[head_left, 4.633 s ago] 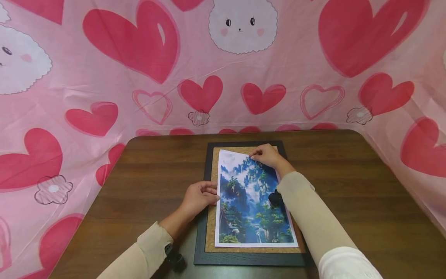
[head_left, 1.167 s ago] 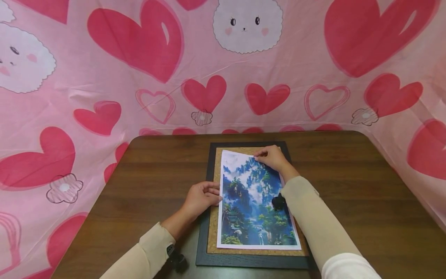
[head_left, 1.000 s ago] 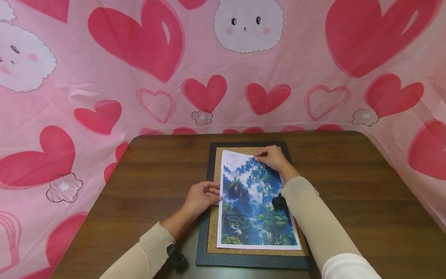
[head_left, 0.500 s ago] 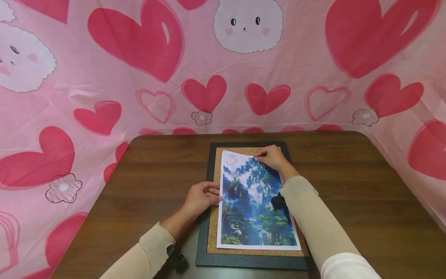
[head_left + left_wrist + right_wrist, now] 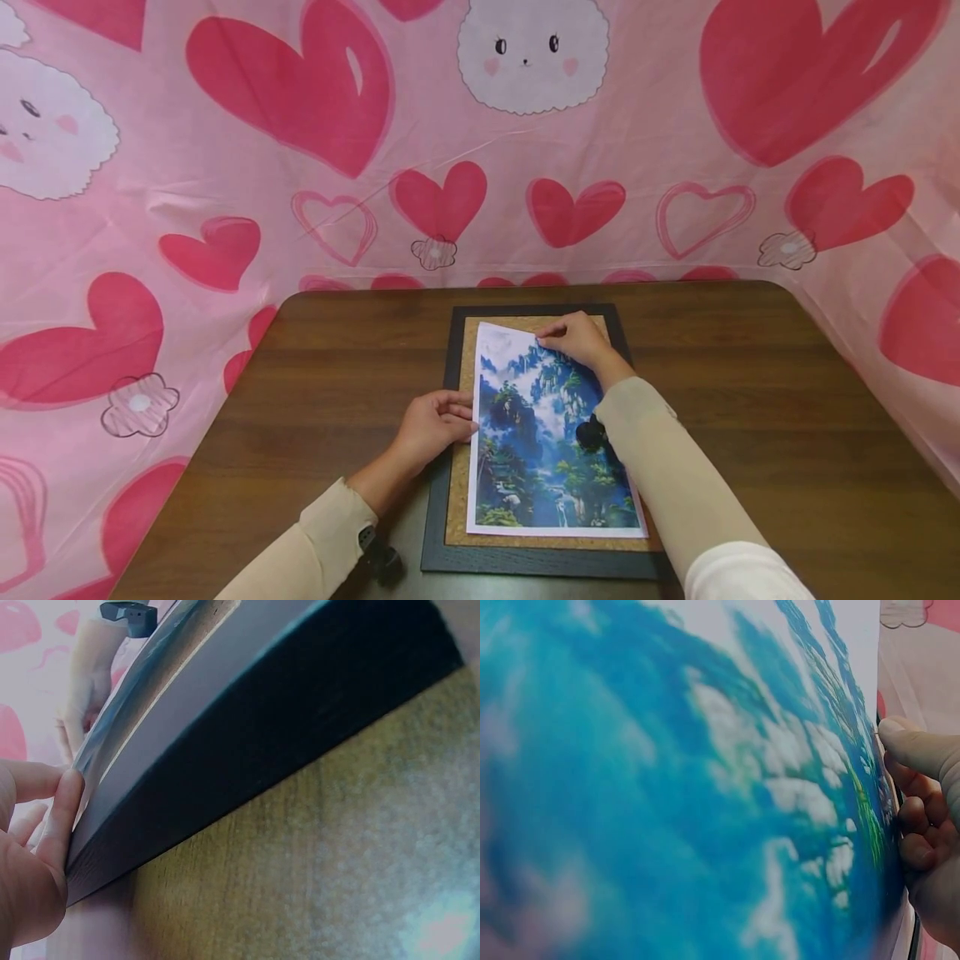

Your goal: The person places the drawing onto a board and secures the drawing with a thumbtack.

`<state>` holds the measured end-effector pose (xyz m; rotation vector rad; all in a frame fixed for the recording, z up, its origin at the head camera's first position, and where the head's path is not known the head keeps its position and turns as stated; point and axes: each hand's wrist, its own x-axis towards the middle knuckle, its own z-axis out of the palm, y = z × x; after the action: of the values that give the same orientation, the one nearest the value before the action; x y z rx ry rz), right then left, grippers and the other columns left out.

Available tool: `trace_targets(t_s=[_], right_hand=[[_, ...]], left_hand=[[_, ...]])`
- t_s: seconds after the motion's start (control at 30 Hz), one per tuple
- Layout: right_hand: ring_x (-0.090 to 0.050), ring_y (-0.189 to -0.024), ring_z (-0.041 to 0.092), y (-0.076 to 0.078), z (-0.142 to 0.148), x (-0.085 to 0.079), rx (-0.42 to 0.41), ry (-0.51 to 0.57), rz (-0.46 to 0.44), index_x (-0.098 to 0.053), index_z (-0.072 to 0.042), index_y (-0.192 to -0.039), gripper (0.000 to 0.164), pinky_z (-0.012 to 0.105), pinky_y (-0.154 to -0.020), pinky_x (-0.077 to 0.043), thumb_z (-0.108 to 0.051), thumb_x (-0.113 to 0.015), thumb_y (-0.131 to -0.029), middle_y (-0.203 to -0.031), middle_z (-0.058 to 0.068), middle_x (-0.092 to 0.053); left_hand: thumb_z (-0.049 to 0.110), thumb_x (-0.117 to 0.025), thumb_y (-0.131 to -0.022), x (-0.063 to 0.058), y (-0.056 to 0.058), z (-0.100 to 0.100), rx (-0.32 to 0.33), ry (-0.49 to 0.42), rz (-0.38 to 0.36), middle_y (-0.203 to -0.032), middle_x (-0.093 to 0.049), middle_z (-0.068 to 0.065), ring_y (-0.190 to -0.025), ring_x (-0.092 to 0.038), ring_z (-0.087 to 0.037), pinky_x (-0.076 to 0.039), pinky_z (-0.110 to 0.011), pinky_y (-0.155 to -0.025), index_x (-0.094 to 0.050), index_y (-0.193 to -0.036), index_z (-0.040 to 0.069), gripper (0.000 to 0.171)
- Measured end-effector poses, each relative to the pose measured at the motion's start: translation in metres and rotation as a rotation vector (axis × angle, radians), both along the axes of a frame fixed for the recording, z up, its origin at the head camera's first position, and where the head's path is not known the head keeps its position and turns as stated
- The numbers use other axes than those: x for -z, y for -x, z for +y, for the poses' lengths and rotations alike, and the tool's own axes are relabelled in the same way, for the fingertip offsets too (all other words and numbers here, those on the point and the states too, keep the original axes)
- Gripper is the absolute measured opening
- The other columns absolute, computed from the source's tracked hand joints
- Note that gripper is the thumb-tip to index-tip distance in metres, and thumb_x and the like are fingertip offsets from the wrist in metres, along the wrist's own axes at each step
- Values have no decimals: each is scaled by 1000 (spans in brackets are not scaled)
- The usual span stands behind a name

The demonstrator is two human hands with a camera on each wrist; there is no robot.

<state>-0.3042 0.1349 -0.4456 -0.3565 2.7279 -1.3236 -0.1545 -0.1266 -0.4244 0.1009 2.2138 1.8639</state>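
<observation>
A printed landscape picture [image 5: 536,433] of blue mountains, trees and waterfalls, with a white border, lies over a cork board [image 5: 459,504] set in a black frame [image 5: 540,561]. My left hand [image 5: 426,429] pinches the print's left edge between thumb and fingers, beside the frame's left bar. At the top edge, my right hand [image 5: 581,340] pinches the paper with thumb and forefinger. The right wrist view shows the print [image 5: 667,795] up close and bowed, its edge between the fingertips. My right forearm covers part of the print's right side.
The frame lies on a dark brown wooden table [image 5: 345,358] with rounded far corners. A pink cloth [image 5: 510,150] printed with hearts hangs behind and on both sides. Small black cameras are strapped to both wrists; the left one [image 5: 382,562] hangs near the frame's lower left corner.
My right hand and forearm have shifted slightly left along the print's top edge within the last half second. My left hand has stayed at the left edge throughout.
</observation>
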Motion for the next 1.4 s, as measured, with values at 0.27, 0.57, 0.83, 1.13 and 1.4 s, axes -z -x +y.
trace_targets(t_s=[0.27, 0.57, 0.83, 1.13, 1.4], right_hand=[[-60, -83, 19, 1, -1, 0, -1, -33, 8, -72, -15, -93, 18, 35, -78, -49, -23, -68, -77, -90, 3, -67], [-60, -83, 20, 1, -5, -4, 5, -53, 15, -72, -12, -92, 18, 37, -79, -49, -22, -69, -77, -90, 5, -67], [-60, -84, 21, 1, -7, -9, -9, -77, -1, -72, -10, -92, 18, 38, -82, -48, -20, -69, -77, -90, 5, -67], [-58, -81, 19, 0, 0, -11, 22, -54, -26, -72, -14, -89, 17, 38, -80, -48, -26, -68, -77, -87, 3, -66], [-55, -78, 20, 2, -1, -6, 29, -78, -38, -70, -15, -86, 15, 39, -80, -48, -27, -68, -78, -84, 3, -64]], left_hand=[[-5, -65, -74, -1, 0, -1, 2, -3, -3, -89, -61, -19, -75, -63, -22, -53, -35, -65, -54, -114, -5, 41], [-5, -65, -73, -3, 1, -1, -9, -3, -3, -91, -61, -22, -75, -63, -22, -53, -34, -65, -54, -113, -6, 41], [-5, -65, -73, -4, 1, 0, -10, 5, -12, -90, -61, -21, -75, -63, -22, -53, -34, -65, -54, -113, -6, 41], [-5, -66, -73, -5, 2, 1, -7, 0, -12, -89, -61, -20, -74, -63, -20, -54, -33, -64, -55, -112, -5, 40], [-4, -66, -73, -5, 2, 1, -8, 9, -18, -89, -61, -20, -74, -63, -21, -54, -33, -64, -55, -111, -5, 40]])
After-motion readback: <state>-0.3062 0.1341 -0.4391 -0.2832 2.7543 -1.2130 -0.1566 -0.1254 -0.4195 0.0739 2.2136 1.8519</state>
